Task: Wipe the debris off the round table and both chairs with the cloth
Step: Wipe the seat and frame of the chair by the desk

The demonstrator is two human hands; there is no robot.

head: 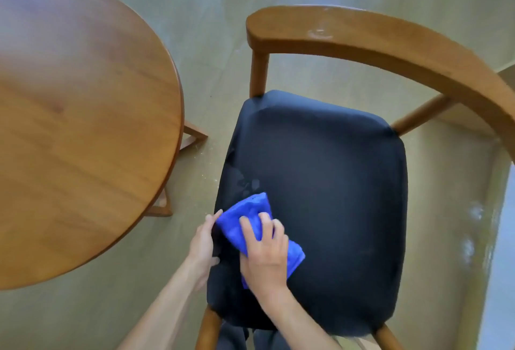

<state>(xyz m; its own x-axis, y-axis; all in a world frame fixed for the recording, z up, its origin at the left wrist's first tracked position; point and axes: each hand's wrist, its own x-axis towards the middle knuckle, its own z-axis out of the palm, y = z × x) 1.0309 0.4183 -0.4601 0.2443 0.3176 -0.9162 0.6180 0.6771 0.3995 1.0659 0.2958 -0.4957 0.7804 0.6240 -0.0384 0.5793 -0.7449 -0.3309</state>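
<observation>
A wooden chair [362,40] with a black padded seat [320,182] stands below me. A folded blue cloth [248,216] lies on the seat's near left part, and my right hand [264,252] presses down on it with fingers spread over the top. My left hand [203,244] is cupped against the seat's left edge, beside the cloth, fingers fairly straight. A few pale smudges [249,184] show on the seat just beyond the cloth. The round wooden table [78,115] fills the left side of the view.
Pale specks [206,166] lie on the floor between table and chair. The table's wooden legs [192,135] stick out toward the chair. Whitish marks sit on the curved backrest [320,32]. A wall edge [498,238] runs close on the right.
</observation>
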